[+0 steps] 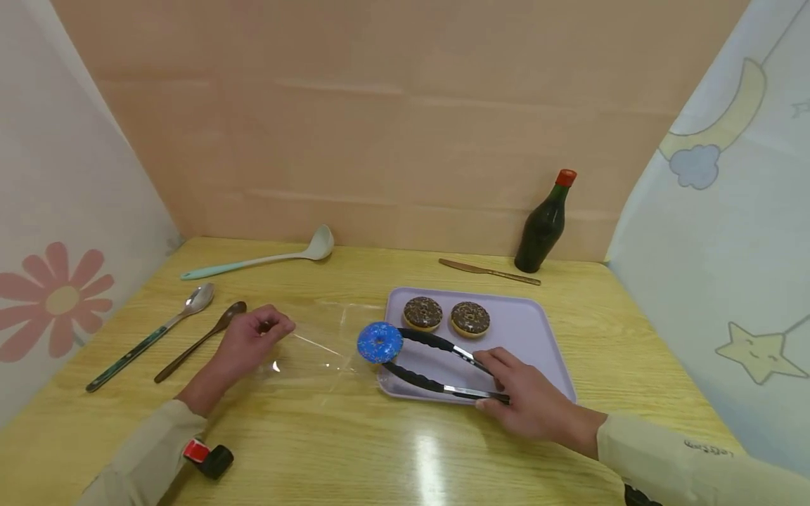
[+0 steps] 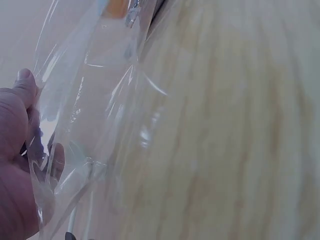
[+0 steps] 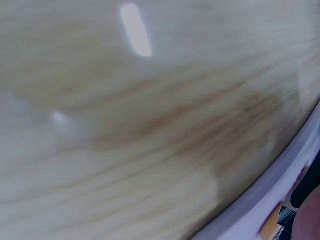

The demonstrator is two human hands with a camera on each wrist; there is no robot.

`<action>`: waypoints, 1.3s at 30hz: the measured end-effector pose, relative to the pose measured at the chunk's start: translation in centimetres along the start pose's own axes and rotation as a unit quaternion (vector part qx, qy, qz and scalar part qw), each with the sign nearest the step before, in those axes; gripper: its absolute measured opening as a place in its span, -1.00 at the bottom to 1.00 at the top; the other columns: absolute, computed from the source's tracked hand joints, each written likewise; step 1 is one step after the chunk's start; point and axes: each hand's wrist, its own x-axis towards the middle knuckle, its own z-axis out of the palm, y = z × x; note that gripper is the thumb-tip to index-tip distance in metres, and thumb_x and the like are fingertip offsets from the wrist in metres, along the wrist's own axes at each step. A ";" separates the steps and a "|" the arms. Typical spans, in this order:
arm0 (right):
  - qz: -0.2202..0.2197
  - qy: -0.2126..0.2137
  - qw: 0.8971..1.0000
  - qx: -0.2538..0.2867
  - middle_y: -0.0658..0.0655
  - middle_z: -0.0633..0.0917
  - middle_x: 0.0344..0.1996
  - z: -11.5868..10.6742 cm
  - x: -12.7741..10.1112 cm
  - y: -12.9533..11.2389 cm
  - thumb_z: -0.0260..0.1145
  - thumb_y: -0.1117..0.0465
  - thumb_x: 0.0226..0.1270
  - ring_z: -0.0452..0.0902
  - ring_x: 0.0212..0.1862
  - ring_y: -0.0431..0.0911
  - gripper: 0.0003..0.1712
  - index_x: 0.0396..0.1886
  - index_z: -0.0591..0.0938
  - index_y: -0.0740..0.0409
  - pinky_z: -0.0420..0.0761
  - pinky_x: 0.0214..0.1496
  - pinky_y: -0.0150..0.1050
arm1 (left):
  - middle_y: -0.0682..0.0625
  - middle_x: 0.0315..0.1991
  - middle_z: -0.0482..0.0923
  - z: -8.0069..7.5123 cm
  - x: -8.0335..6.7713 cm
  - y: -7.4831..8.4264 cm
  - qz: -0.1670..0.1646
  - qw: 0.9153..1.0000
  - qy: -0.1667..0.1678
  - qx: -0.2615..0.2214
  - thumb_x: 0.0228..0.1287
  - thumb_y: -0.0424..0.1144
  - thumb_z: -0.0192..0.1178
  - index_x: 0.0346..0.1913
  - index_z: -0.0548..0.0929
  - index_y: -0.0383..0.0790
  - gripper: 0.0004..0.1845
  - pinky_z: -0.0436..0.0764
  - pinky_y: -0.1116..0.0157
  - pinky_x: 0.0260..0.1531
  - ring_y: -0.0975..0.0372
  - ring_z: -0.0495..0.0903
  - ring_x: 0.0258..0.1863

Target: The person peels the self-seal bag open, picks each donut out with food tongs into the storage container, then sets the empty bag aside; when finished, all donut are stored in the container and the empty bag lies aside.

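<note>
My left hand pinches the edge of a clear plastic bag, which stretches to the right towards the tray; in the left wrist view the thumb and fingers hold the crinkled film. With my right hand I grip black-and-silver tongs. Between the tong tips is a blue sprinkled donut, at the bag's right end and over the left edge of a lilac tray. Two chocolate donuts, one on the left and one on the right, lie on the tray's far part.
A metal spoon with a green handle and a brown spoon lie at the left. Behind them is a ladle. A copper-coloured knife and a dark green bottle are near the back wall.
</note>
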 end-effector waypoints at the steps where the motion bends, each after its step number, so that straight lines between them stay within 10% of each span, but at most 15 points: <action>1: 0.001 0.010 1.000 0.000 -0.01 0.47 -0.04 -0.2 -0.5 0.2 0.43 0.14 0.14 0.32 -0.41 -0.30 -0.35 0.19 0.44 0.26 0.41 -0.34 -0.34 | 0.05 -0.44 0.58 -0.1 0.0 -0.2 0.002 1.000 0.001 -0.003 0.26 -0.44 0.22 -0.37 0.67 -0.25 -0.92 0.46 0.39 -0.49 0.28 0.47 -0.46; 17: 0.068 0.120 0.989 -0.051 -0.06 0.39 -0.33 -3.9 -6.7 3.7 0.53 0.29 -0.04 0.25 -0.45 -0.36 -0.31 0.12 0.47 0.36 0.29 -0.47 -0.42 | 0.05 -0.45 0.57 -0.6 0.5 -0.4 -0.002 0.999 0.005 0.050 0.19 -0.41 0.30 -0.38 0.67 -0.21 -0.95 0.43 0.39 -0.53 0.30 0.44 -0.50; 39: 0.200 0.100 0.970 -0.097 0.11 0.46 -0.30 -4.7 -11.2 7.3 0.54 0.23 -0.03 0.23 -0.48 -0.29 -0.29 0.10 0.46 0.44 0.25 -0.50 -0.29 | 0.15 -0.47 0.45 -0.3 0.9 -0.8 0.053 0.991 -0.035 0.118 0.07 -0.42 0.38 -0.47 0.68 -0.12 -0.87 0.41 0.35 -0.52 0.32 0.41 -0.48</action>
